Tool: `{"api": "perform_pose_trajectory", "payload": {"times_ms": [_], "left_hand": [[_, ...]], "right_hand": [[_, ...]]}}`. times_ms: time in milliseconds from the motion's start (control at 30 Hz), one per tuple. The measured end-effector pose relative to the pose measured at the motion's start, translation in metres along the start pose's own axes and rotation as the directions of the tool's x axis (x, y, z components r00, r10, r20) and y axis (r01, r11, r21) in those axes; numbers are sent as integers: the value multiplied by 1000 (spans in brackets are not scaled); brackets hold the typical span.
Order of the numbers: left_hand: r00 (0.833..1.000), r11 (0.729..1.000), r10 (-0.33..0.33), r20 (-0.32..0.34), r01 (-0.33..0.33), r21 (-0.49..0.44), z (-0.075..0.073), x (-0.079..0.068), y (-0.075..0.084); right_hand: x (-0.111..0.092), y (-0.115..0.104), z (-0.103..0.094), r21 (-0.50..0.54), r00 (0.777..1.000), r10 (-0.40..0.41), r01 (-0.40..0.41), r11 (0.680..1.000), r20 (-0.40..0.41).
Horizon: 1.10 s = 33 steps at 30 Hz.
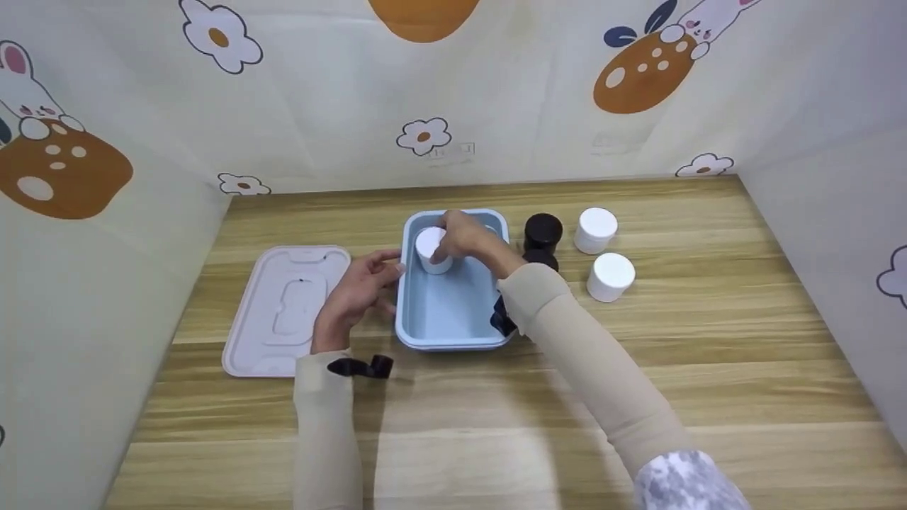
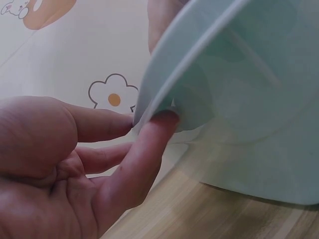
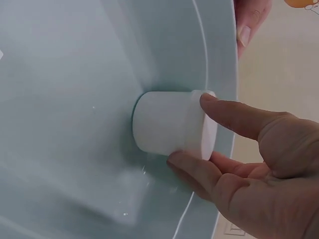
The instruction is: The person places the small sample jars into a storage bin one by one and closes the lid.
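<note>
A light blue plastic tub (image 1: 451, 312) stands on the table. In its far left corner a white lidded jar (image 3: 162, 122) is upright against the wall. My right hand (image 1: 464, 237) reaches into the tub and pinches that jar near its lid between thumb and fingers. At the tub's left side, my left hand (image 1: 358, 289) holds the rim; in the left wrist view its thumb and a finger (image 2: 144, 154) pinch the rim's edge.
Right of the tub are two black-lidded jars (image 1: 543, 231), one partly behind my right sleeve, and two white jars (image 1: 611, 276), (image 1: 596, 229). A pale lid (image 1: 248, 347) lies flat to the left. Patterned cloth walls (image 1: 340, 127) enclose the wooden table (image 1: 744, 319).
</note>
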<state>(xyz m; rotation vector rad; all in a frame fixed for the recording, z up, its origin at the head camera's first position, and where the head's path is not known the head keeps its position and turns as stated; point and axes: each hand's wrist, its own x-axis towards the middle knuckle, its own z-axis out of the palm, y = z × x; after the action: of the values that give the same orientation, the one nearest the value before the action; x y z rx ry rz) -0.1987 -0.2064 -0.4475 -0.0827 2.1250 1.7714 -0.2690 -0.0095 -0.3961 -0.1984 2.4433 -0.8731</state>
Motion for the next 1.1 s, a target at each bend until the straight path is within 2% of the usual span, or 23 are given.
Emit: {"api": "perform_pose_trajectory", "payload": {"times_ms": [167,500,800,900,1100], "left_hand": [[1000,1000,-13,-4,13,11,1,1,1],[1000,1000,-7,3,7,2,1,1,2],[1000,1000,-9,9,9,11,-1,1,1],[1000,1000,-8,9,8,15,-1,1,0],[1000,1000,-12,2,12,20,1,1,1]], "right_hand": [[-5,-4,-7,6,1000,-3,4,1000,-17],[-23,-10,-22,85,993,-109,113,990,-49],[-43,3,-32,204,958,-254,277,939,-130],[-49,8,-35,226,947,-280,310,923,-157],[-61,21,-41,212,932,-294,337,917,-210]]}}
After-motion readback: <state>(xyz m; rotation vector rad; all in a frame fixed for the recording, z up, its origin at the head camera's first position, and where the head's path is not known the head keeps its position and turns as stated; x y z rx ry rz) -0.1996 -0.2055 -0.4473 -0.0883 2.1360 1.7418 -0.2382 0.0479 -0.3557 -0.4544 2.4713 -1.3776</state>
